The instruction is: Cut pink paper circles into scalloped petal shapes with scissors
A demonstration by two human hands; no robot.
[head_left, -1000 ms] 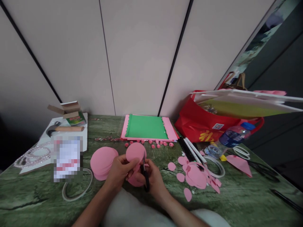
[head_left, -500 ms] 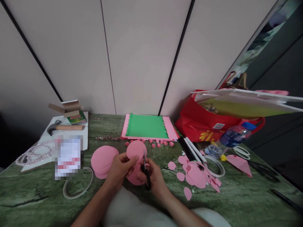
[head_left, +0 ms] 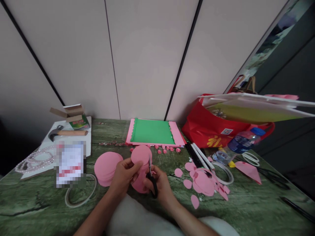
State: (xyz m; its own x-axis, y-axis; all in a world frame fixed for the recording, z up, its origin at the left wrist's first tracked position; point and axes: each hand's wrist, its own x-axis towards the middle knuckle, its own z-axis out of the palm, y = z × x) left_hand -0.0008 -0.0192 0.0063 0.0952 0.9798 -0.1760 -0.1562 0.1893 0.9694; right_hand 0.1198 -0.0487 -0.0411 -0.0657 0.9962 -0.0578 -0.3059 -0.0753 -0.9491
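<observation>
My left hand (head_left: 123, 176) pinches a pink paper piece (head_left: 140, 156) held upright over the green marbled table (head_left: 31, 203). My right hand (head_left: 161, 185) grips black-handled scissors (head_left: 151, 175), whose blades point up into the paper's right edge. A stack of pink paper circles (head_left: 107, 167) lies just left of my left hand. Cut pink scraps and petals (head_left: 204, 182) lie to the right of my right hand.
Green and pink sheets (head_left: 152, 131) lie at the back centre with small pink rolled bits in front. A red bag (head_left: 214, 129), water bottle (head_left: 242, 141), pens and tape rings sit right. A hammer (head_left: 67, 133), small box and tape ring (head_left: 78, 193) are left.
The hands, the pink paper and the scissors have barely shifted; the view has moved slightly.
</observation>
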